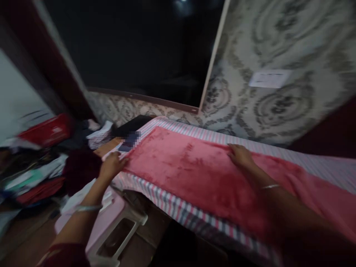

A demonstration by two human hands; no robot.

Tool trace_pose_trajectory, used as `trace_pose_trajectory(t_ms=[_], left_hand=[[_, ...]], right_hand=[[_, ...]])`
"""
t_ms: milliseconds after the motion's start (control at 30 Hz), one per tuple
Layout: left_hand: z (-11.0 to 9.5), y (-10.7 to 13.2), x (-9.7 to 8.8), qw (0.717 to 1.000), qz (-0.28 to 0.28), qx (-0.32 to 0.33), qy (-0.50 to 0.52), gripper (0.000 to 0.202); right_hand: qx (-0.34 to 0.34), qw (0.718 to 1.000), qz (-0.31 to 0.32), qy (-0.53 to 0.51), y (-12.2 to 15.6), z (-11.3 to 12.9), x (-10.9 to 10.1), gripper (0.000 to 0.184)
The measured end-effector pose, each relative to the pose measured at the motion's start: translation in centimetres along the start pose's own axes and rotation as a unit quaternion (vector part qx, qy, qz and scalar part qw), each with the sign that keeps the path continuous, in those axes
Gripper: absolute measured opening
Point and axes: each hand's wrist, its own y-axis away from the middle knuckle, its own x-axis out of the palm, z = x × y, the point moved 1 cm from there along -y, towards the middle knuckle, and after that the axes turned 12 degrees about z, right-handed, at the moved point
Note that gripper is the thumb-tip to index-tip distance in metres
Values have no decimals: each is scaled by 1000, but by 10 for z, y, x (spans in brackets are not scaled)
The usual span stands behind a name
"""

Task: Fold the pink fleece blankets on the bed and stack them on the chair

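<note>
A red plush blanket [189, 159] lies spread lengthwise over a table draped in a striped cloth [172, 207]. My left hand [111, 166] is closed on the blanket's near left corner, fingers pinching its edge. Farther right, my right hand [241, 154] grips the blanket's far edge, where the fabric bunches slightly. Toward the right side the blanket shows folds and runs on beneath my right forearm. Motion blurs parts of the picture.
A large dark television [139, 48] hangs on the patterned wall above the table. Beside the table's left end stands a pink plastic stool [114, 211]. Piled clothes and a red bag [47, 131] fill the left side. A dark item [129, 141] lies near the blanket's left edge.
</note>
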Motion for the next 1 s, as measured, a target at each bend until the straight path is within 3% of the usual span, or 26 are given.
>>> trace_pose_trajectory(t_ms=[67, 100, 167, 267, 333, 400, 500, 567, 633, 733, 867, 1000], left_hand=[[-18, -9, 0, 994, -80, 61, -47, 52], [-34, -16, 3, 988, -94, 115, -52, 53], [-78, -31, 15, 970, -70, 230, -45, 55], [-166, -41, 38, 937, 1, 348, -40, 58], [-226, -38, 49, 918, 40, 390, -60, 60], [-278, -30, 55, 906, 66, 410, -86, 63], [-333, -13, 61, 904, 67, 408, -113, 68], [-353, 1, 68, 904, 55, 406, -119, 68], [-362, 14, 78, 903, 31, 410, -123, 67], [-364, 27, 91, 897, -23, 423, -124, 65], [-362, 31, 97, 886, -65, 442, -127, 65], [-363, 29, 95, 883, -77, 443, -133, 63]], right_hand=[[-49, 997, -21, -46, 26, 2, -13, 40], [-87, 993, -28, -78, 40, 2, -18, 37], [-130, 981, -62, -130, 72, 0, -27, 33], [-141, 964, -112, -194, 130, -14, -41, 26], [-98, 955, -159, -229, 176, -34, -53, 26], [-13, 945, -207, -251, 224, -67, -66, 26], [152, 911, -264, -277, 296, -129, -80, 26], [264, 867, -291, -306, 340, -169, -80, 29], [359, 805, -317, -351, 378, -200, -72, 31], [435, 727, -341, -409, 413, -227, -55, 33], [451, 697, -340, -442, 420, -241, -38, 30], [443, 703, -310, -462, 405, -250, -34, 21]])
